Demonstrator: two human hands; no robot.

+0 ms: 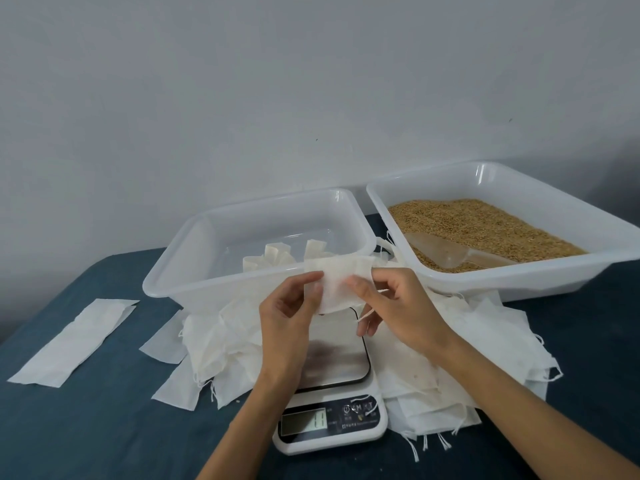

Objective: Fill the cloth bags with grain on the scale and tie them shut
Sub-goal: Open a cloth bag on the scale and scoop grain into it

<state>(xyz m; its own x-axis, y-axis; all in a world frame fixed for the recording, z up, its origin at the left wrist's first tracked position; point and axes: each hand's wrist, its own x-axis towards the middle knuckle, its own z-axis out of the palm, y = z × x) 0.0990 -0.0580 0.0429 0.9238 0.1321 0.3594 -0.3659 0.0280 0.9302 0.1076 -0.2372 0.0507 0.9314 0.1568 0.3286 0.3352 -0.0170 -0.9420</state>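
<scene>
Empty cloth bag point(337, 284) held above the scale point(337, 403).
Your left hand point(287, 317) and right hand point(398, 306) both pinch it with curled fingers; grain point(485, 230) fills the tray point(519, 282) at 2 o'clock.

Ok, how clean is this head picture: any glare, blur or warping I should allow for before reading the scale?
Head view: soft, even light. The scale platform's steel top mirrors the left hand as a dull smear. Its display is dim, with faint digits that are hard to read. Wide-angle bending curves the grain tray rim. The held cloth bag looks washed-out white and slightly soft between both hands, right hand included.
</scene>
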